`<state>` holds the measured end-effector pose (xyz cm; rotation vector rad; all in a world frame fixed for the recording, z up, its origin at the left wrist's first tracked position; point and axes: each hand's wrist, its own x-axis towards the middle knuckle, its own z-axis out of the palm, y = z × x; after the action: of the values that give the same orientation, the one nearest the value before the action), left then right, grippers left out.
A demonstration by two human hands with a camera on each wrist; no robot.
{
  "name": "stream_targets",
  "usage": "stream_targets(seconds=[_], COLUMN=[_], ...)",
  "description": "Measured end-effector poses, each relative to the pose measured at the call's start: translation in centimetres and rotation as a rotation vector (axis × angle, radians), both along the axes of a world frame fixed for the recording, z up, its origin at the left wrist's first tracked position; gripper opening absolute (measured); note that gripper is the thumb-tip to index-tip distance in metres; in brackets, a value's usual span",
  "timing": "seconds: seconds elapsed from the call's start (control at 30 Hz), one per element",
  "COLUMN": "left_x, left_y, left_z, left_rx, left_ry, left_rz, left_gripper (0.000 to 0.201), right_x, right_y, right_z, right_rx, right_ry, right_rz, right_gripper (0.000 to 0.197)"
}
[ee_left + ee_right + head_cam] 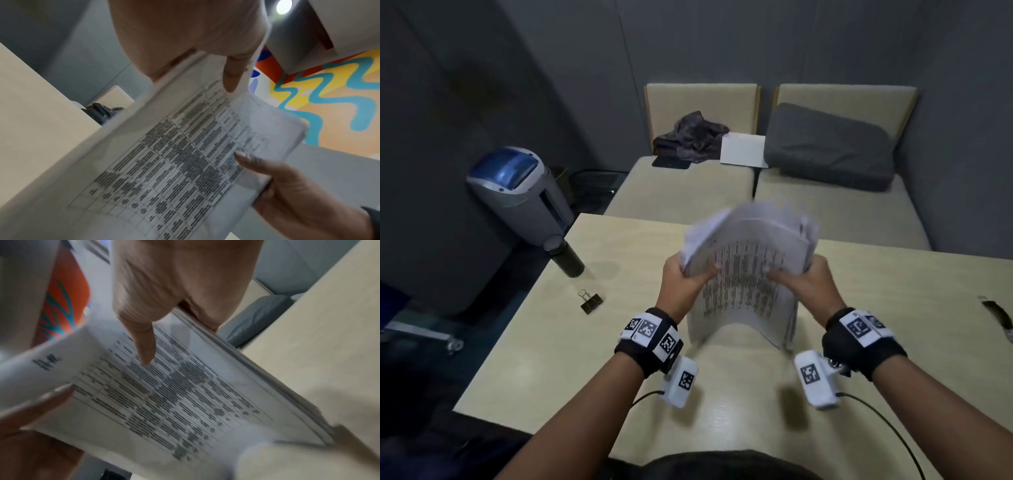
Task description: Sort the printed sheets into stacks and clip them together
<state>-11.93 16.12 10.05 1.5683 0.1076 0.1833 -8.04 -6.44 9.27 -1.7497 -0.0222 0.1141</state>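
Note:
A thick stack of printed sheets (744,274) with tables of text stands on its lower edge on the beige table (551,342), bowed and blurred. My left hand (685,277) grips its left side, thumb on the front page. My right hand (801,277) grips its right side the same way. In the left wrist view the sheets (185,162) fill the middle, with my left hand (195,40) above them and the right hand's fingers (287,178) on the far side. The right wrist view shows the sheets (174,394) under my right hand (174,288). A black binder clip (590,301) lies on the table to the left.
A dark cylindrical bottle (566,257) stands at the table's far left corner. A strap-like object (996,315) lies at the right edge. Beyond the table are beige sofa seats (681,192) with a grey cushion (828,147), crumpled cloth (691,137) and a white sheet (743,150). A shredder (517,192) stands at left.

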Motion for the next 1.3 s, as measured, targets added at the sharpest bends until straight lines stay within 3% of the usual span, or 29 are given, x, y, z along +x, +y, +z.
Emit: stream_targets(seconds=[0.1, 0.23, 0.4, 0.5, 0.57, 0.67, 0.77, 0.87, 1.0, 1.1, 1.17, 1.2, 1.3], left_x=[0.2, 0.9, 2.0, 2.4, 2.7, 3.6, 4.8, 5.5, 5.8, 5.1, 4.0, 3.5, 3.1], left_y=[0.4, 0.7, 1.4, 2.0, 2.1, 1.5, 0.4, -0.8, 2.0, 7.2, 9.0, 9.1, 7.2], left_z=[-0.9, -0.7, -0.2, -0.8, -1.1, -0.9, -0.6, -0.6, -1.7, -4.9, -6.5, -6.6, -4.4], left_rx=[0.035, 0.049, -0.114, -0.163, -0.109, -0.006, 0.112, 0.269, 0.267, 0.217, 0.032, -0.067, -0.247], left_ry=[0.017, 0.003, 0.049, 0.077, 0.075, 0.072, 0.052, 0.047, 0.093, 0.296, 0.376, 0.381, 0.260], left_rz=[-0.024, -0.043, -0.111, -0.120, -0.118, -0.120, -0.174, -0.213, -0.187, -0.057, -0.127, -0.195, -0.287], left_gripper=[0.026, 0.022, 0.032, 0.043, 0.045, 0.041, 0.040, 0.039, 0.043, 0.087, 0.101, 0.095, 0.069], right_x=[-0.7, -0.8, -0.1, 0.5, 1.1, 2.0, 2.8, 3.2, 4.3, 5.5, 5.4, 5.1, 4.5], right_y=[-0.3, -0.2, 0.5, 0.8, 1.1, 2.4, 4.9, 6.1, 3.2, -1.6, -4.2, -4.9, -6.2], right_z=[-3.1, -3.8, -1.9, 1.5, 5.0, 10.0, 11.8, 10.9, 11.2, 11.9, 11.8, 11.4, 9.3], right_rx=[0.001, 0.066, 0.088, 0.065, -0.150, -0.714, -1.200, -1.364, -1.232, -0.892, -0.560, -0.419, -0.178], right_ry=[0.074, 0.104, 0.067, -0.109, -0.344, -0.579, -0.515, -0.487, -0.540, -0.547, -0.466, -0.420, -0.350], right_rz=[0.006, -0.024, -0.079, -0.051, 0.006, 0.197, 0.458, 0.560, 0.405, 0.269, 0.204, 0.187, 0.157], right_gripper=[0.043, 0.033, 0.030, 0.040, 0.046, 0.056, 0.058, 0.032, 0.028, 0.041, 0.031, 0.024, 0.031])
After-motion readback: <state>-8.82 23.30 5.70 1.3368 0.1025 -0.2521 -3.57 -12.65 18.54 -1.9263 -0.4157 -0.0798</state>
